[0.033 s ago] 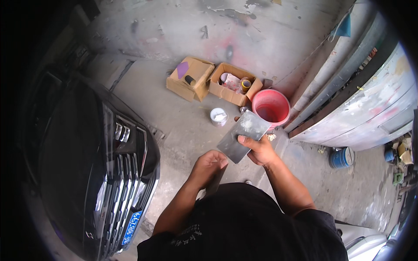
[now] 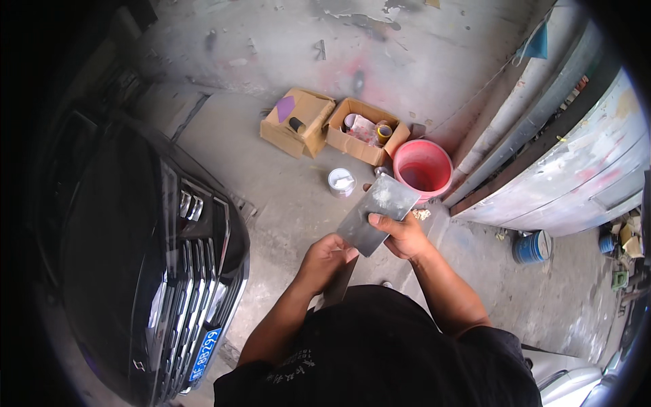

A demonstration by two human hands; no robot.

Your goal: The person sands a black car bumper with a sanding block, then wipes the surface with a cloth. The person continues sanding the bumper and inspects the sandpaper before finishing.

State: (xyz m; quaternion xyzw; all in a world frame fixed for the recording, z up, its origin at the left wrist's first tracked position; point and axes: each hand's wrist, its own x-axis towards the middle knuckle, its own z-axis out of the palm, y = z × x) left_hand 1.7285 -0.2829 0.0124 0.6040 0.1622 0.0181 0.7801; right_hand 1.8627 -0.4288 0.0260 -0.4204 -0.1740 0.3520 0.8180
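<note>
My right hand [image 2: 408, 239] grips a flat grey rectangular plate [image 2: 363, 224], thumb on top and the other fingers hidden beneath. A whitish smear lies on the plate's far part. Just left of the plate's near corner, my left hand [image 2: 321, 263] is closed on a thin, flat grey-brown sheet [image 2: 338, 286]. That sheet is seen almost edge-on, slanting down toward my shirt, so its kind is unclear. The left fingertips are close to the plate's lower left edge; I cannot tell whether they touch it. An open can [image 2: 341, 191] with white contents stands on the floor beyond.
A pink bucket [image 2: 442, 163] stands beyond the plate. Near the wall are a closed cardboard box [image 2: 313, 115] and an open one [image 2: 359, 150] holding tape rolls. A black car [image 2: 115, 244] fills the left side. A blue tin [image 2: 531, 247] lies at the right.
My left hand has shifted slightly right, nearer the plate, with the sheet in it. The plate and my right hand have barely moved.
</note>
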